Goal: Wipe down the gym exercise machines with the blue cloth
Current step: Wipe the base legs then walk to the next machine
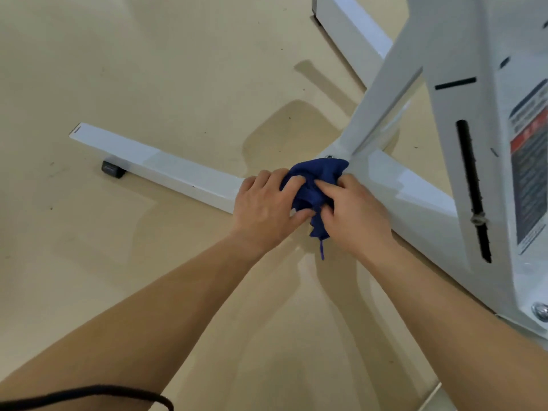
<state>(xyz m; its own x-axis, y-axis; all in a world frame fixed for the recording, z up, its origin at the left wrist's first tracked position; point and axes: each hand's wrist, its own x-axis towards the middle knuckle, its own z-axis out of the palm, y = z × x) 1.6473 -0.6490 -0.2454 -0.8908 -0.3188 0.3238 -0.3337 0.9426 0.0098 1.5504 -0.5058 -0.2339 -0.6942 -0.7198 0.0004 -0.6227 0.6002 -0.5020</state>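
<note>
The blue cloth (pixel 315 185) is bunched on the white base bar (pixel 166 166) of the exercise machine, at the joint where a slanted white post (pixel 382 96) meets the bar. My left hand (pixel 264 209) holds the cloth's left side, with fingers curled over it and the thumb under it. My right hand (pixel 354 215) grips the cloth's right side. A loose thread hangs from the cloth's lower end.
The machine's white upright housing (pixel 486 161) with a black slot and a warning label stands at the right. A black rubber foot (pixel 113 169) sits under the bar's left end. A second white leg (pixel 350 28) runs off at the top. Beige floor lies around; a black cord (pixel 89 394) crosses the bottom left.
</note>
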